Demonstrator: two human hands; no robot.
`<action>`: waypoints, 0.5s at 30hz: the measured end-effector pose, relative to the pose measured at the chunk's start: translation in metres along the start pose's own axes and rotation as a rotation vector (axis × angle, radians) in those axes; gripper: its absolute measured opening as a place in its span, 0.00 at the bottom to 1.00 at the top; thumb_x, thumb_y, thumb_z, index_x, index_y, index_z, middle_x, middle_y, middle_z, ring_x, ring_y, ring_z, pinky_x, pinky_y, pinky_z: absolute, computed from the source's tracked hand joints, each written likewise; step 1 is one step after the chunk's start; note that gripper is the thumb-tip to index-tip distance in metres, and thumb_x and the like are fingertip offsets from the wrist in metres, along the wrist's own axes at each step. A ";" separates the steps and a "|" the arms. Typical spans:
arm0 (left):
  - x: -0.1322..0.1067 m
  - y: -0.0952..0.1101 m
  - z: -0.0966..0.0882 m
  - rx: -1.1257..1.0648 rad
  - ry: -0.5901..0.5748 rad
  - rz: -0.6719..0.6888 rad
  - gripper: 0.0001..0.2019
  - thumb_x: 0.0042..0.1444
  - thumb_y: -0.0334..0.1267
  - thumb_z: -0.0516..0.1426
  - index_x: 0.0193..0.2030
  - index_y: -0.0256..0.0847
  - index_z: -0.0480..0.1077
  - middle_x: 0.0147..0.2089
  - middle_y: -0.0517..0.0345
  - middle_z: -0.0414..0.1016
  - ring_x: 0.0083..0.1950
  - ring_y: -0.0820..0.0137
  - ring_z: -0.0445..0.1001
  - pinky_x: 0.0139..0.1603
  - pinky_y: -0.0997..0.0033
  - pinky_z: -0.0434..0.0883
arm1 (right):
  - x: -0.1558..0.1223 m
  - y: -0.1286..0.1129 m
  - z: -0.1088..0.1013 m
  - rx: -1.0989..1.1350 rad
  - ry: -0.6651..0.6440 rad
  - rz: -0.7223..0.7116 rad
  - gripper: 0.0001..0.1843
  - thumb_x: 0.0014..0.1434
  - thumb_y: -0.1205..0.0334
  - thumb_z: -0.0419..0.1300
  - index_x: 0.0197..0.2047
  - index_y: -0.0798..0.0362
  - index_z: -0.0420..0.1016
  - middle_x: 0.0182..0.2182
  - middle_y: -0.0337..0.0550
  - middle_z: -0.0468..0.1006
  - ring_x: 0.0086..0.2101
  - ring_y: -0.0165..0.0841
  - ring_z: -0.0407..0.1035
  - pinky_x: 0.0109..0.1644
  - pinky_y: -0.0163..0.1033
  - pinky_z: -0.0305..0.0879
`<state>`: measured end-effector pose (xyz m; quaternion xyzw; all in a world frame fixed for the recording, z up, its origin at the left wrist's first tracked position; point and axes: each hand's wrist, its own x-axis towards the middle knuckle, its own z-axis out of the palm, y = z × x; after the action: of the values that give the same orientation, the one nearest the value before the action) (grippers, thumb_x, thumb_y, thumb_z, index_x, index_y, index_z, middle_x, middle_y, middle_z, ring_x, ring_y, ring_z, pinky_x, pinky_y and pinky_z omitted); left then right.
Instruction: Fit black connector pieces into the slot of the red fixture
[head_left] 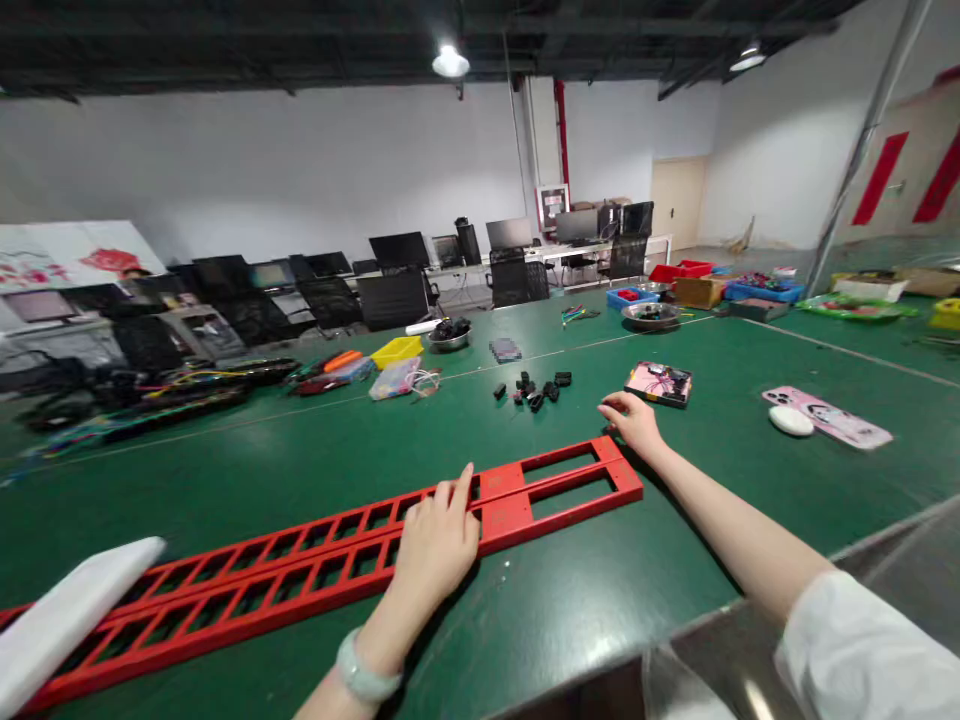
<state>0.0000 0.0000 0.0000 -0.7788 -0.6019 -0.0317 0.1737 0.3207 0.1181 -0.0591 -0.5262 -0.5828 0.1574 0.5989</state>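
Observation:
A long red metal frame (pixel 330 555) with several rectangular openings lies across the green table (pixel 420 430), running from lower left to right of centre. My left hand (pixel 439 540) rests flat on its middle, fingers stretched over the top rail. At the frame's right end, my right hand (pixel 634 420) touches the far corner with fingers curled against it. Several small black parts (pixel 534 390) lie scattered on the table just beyond the frame.
A small pink tray with wires (pixel 659 383) sits past my right hand. A pink phone (pixel 829 416) and white mouse (pixel 791 421) lie right. Yellow bin (pixel 397 351), metal bowls (pixel 651 314), cable bundles (pixel 165 395) and a white slab (pixel 67 620) surround; chairs and monitors stand behind.

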 end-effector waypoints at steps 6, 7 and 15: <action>0.013 -0.002 -0.009 -0.003 -0.140 0.099 0.22 0.56 0.34 0.44 0.58 0.37 0.60 0.50 0.43 0.63 0.41 0.60 0.67 0.44 0.59 0.61 | 0.003 -0.011 -0.001 -0.023 -0.022 -0.032 0.15 0.47 0.52 0.60 0.35 0.54 0.76 0.35 0.48 0.73 0.36 0.36 0.68 0.40 0.43 0.67; 0.017 -0.003 -0.012 -0.008 -0.150 0.119 0.21 0.55 0.34 0.45 0.55 0.37 0.63 0.49 0.44 0.64 0.41 0.59 0.66 0.43 0.59 0.61 | 0.000 -0.014 0.001 -0.018 -0.039 -0.037 0.14 0.47 0.54 0.60 0.34 0.54 0.77 0.36 0.49 0.72 0.37 0.37 0.68 0.40 0.42 0.68; 0.036 -0.005 -0.012 -0.089 -0.102 0.128 0.14 0.55 0.34 0.46 0.44 0.37 0.67 0.43 0.46 0.65 0.42 0.58 0.66 0.43 0.58 0.63 | -0.019 -0.042 0.009 0.061 -0.175 -0.107 0.12 0.49 0.59 0.60 0.38 0.51 0.77 0.39 0.48 0.70 0.41 0.36 0.67 0.42 0.41 0.70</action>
<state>0.0071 0.0309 0.0220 -0.8233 -0.5568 -0.0077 0.1100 0.2903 0.0904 -0.0373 -0.4598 -0.6551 0.1882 0.5692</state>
